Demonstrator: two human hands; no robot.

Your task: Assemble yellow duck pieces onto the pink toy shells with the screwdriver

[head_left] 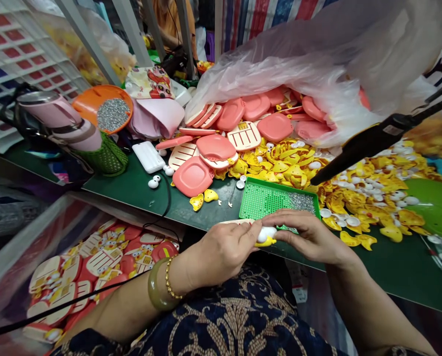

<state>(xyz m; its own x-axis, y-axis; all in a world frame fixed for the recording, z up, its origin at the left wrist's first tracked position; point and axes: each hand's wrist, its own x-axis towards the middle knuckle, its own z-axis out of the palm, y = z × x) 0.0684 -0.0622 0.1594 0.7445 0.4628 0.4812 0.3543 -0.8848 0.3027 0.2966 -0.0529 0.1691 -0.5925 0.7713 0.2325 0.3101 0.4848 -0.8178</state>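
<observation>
Closely curled, the left hand (221, 252) is gripping a flat pale plastic strip (233, 222) lying left to right, while the right hand (310, 237) is pinching a white-and-yellow plastic duck piece (265, 236) at the strip's right end, just nearer than the green pegboard tray (265, 200) on the worktop (132, 193).

A small rounded plastic piece (265, 236), white over yellow, held aloft.
</observation>
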